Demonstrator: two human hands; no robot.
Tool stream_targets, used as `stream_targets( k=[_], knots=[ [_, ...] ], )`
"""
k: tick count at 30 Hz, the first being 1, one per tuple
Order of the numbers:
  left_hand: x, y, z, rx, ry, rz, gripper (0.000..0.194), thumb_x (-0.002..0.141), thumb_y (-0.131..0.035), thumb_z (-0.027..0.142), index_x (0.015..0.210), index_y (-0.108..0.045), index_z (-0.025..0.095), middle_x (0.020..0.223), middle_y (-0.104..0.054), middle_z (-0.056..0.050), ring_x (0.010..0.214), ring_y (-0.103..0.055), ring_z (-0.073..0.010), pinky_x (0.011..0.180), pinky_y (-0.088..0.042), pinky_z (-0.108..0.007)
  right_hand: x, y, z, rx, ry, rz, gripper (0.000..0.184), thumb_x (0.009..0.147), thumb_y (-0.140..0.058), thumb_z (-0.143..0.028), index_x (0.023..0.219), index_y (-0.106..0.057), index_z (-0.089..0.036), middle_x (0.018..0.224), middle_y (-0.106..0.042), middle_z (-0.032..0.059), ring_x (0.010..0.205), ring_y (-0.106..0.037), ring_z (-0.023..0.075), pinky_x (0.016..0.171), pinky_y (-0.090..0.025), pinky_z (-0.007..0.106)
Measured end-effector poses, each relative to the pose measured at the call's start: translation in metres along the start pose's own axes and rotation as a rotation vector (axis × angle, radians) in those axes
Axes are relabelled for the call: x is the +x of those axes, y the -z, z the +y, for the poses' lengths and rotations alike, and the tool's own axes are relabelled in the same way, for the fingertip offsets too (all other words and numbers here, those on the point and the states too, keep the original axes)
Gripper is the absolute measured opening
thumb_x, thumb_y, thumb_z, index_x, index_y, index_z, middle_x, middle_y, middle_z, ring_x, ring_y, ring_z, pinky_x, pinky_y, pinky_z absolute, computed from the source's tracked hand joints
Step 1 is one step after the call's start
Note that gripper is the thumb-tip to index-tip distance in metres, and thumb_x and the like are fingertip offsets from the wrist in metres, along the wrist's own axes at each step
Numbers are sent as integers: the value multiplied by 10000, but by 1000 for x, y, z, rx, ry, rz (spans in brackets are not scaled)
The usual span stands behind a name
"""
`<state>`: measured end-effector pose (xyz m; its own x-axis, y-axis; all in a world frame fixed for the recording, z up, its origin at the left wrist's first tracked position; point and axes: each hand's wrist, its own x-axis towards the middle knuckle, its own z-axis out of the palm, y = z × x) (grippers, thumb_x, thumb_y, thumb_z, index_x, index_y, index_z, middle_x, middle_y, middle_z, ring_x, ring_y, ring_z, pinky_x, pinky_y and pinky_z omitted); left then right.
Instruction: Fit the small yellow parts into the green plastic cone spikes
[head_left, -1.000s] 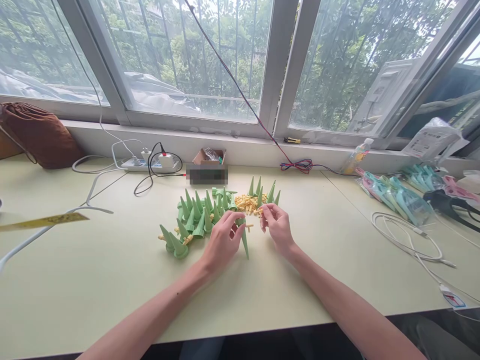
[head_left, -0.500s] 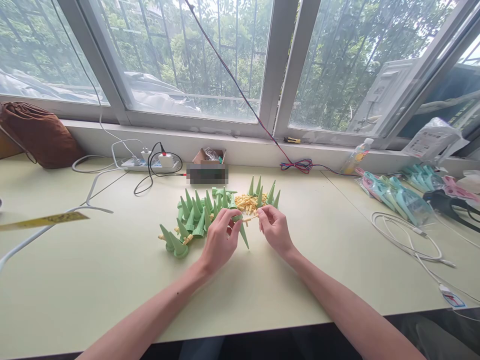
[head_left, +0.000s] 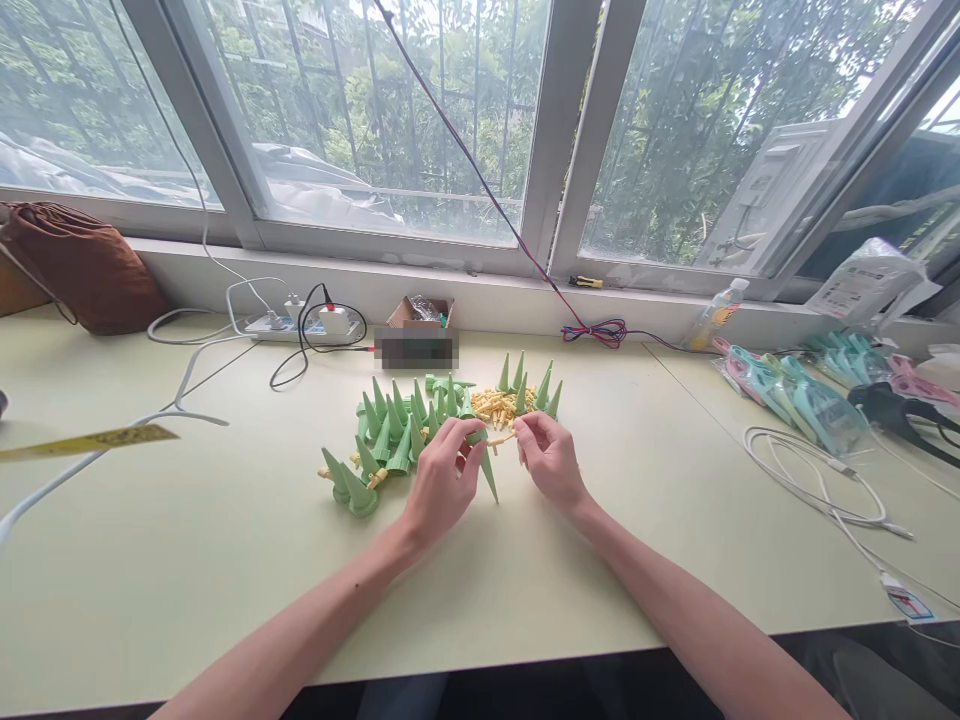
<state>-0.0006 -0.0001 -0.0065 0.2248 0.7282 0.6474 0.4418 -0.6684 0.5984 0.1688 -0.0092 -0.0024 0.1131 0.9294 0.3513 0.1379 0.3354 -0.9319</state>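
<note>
My left hand (head_left: 444, 470) is closed on a green plastic watering spike (head_left: 490, 478), its pointed tip aimed downward. My right hand (head_left: 550, 458) pinches the outer end of a small yellow valve (head_left: 498, 440); its other end meets the spike's wide head, partly hidden by my left fingers. Beyond my hands lies a pile of loose yellow valves (head_left: 493, 408). Several green spikes (head_left: 398, 455) stand upright to the left of the pile, and a few more (head_left: 517, 372) behind it. Closer on the left, a small group of spikes (head_left: 361, 494) has yellow valves fitted.
A small cardboard box (head_left: 420, 312) and a power strip (head_left: 264, 328) sit along the window. On the right are a bottle (head_left: 718, 312), bagged pastel plastic items (head_left: 821, 400) and a white cable (head_left: 817, 470). A brown bag (head_left: 90, 270) lies at the far left.
Almost nothing differs; both hands keep their grips on the spike and valve. The whole view has shifted very slightly.
</note>
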Motion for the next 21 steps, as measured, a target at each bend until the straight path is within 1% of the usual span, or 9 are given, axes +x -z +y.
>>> stream_targets(
  k=[5, 13, 16, 21],
  knots=[
    [0, 0, 1, -9, -2, -32, 144, 962, -506, 180, 1065, -604, 203, 941, -621, -29, 679, -588, -94, 588, -554, -197, 0, -1, 1, -1, 5, 8, 309, 920, -579, -489, 790, -578, -209, 625, -514, -23, 522, -477, 129, 513, -407, 268],
    [-1, -1, 1, -16, 15, -43, 134, 955, -526, 182, 1060, -608, 194, 992, -675, -40, 685, -603, -101, 588, -550, -209, -1, -1, 0, -7, 18, 19, 300, 934, -563, -480, 815, -588, -205, 630, -511, -24, 525, -485, 129, 512, -412, 266],
    [-1, 0, 1, -21, 20, -25, 128, 953, -534, 191, 1056, -611, 194, 969, -674, -34, 683, -600, -102, 588, -549, -208, -1, -1, 1, -1, 23, 0, 296, 941, -560, -475, 824, -592, -205, 640, -517, -23, 523, -488, 125, 509, -416, 264],
    [0, 2, 3, -14, 23, 31, 118, 953, -543, 210, 1051, -608, 197, 925, -660, -20, 665, -588, -98, 577, -545, -204, -1, -2, 4, 20, 54, -53, 261, 957, -554, -432, 848, -597, -199, 724, -569, -4, 526, -513, 111, 497, -424, 254]
  ],
)
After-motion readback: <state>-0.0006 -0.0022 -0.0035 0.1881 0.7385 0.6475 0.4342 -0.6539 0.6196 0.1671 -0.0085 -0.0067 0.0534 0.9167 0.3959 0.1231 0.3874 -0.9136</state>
